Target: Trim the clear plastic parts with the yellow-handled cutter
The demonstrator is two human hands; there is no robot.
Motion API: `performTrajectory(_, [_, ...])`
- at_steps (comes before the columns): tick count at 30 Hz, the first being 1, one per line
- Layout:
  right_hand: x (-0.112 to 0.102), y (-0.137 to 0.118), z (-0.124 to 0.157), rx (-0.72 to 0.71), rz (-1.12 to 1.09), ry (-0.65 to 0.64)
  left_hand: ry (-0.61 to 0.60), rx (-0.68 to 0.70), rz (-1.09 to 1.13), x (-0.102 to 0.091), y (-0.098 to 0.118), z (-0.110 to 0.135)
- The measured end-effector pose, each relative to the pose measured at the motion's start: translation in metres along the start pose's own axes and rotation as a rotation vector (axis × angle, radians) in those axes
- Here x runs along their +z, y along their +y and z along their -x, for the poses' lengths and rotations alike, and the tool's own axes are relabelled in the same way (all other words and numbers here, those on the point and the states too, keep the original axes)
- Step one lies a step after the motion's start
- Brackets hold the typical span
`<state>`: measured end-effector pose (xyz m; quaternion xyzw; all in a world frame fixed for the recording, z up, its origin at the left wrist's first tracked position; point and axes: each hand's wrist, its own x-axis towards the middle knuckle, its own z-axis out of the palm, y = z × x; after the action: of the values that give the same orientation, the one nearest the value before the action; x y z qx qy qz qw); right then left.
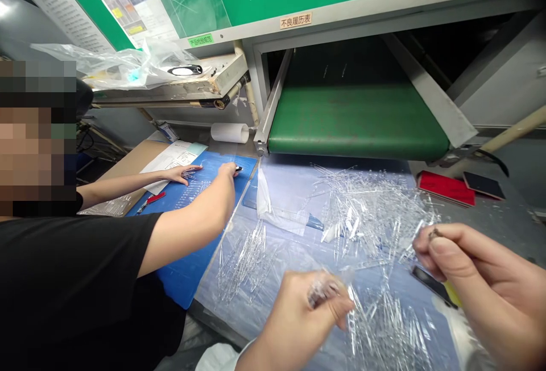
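My left hand (305, 317) is closed, its fingers curled around some clear plastic pieces (321, 291) that blur into the palm. It hovers over the near part of the table, left of a pile of thin clear plastic strips (388, 331). Thumb and forefinger of my right hand (482, 285) are pinched together at the right; a small dark spot shows between them, too small to name. Beyond that hand spreads a larger heap of the same clear strips (367, 206). A smaller bunch of strips (247, 260) lies to the left.
A green conveyor belt (358, 120) ends at the table's far side. At left, a co-worker in a black sleeve (94, 268) works over a blue mat (179, 263). A red pad (446, 188) and a dark flat object (433, 285) lie at right.
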<state>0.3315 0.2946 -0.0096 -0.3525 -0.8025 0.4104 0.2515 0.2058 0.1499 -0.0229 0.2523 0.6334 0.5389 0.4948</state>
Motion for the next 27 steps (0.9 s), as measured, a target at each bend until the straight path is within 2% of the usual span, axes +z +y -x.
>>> performTrajectory(1, [-0.001,0.001,-0.001,-0.013,0.0,-0.021,0.021,-0.011,0.006,0.0,-0.001,-0.001])
performTrajectory(3, [0.003,0.002,-0.002,-0.028,-0.008,-0.167,0.047,-0.013,0.023,-0.001,-0.002,-0.003])
performTrajectory(5, [0.014,0.0,-0.003,0.017,-0.038,-0.331,0.001,-0.014,0.046,-0.002,-0.004,-0.006])
performTrajectory(7, [0.026,0.0,-0.004,0.065,-0.073,-0.425,-0.061,-0.022,0.094,-0.003,-0.008,-0.008])
performTrajectory(12, [0.045,0.011,-0.012,0.143,-0.192,-0.401,-0.041,-0.069,0.272,-0.011,-0.026,-0.01])
performTrajectory(16, [0.057,0.019,-0.015,0.158,-0.118,-0.455,-0.052,-0.101,0.25,-0.017,-0.04,-0.013])
performTrajectory(17, [0.062,0.021,-0.016,0.16,-0.08,-0.443,0.01,-0.099,0.27,-0.02,-0.044,-0.014])
performTrajectory(20, [0.078,0.031,-0.017,0.171,0.063,-0.439,0.296,-0.067,0.397,-0.029,-0.056,-0.02])
performTrajectory(22, [0.094,0.04,-0.014,0.163,0.141,-0.504,0.38,-0.066,0.467,-0.036,-0.063,-0.023])
performTrajectory(25, [0.118,0.051,-0.008,0.141,0.21,-0.604,0.323,-0.097,0.511,-0.04,-0.069,-0.025])
performTrajectory(27, [0.126,0.053,-0.006,0.135,0.22,-0.623,0.28,-0.106,0.534,-0.039,-0.07,-0.024])
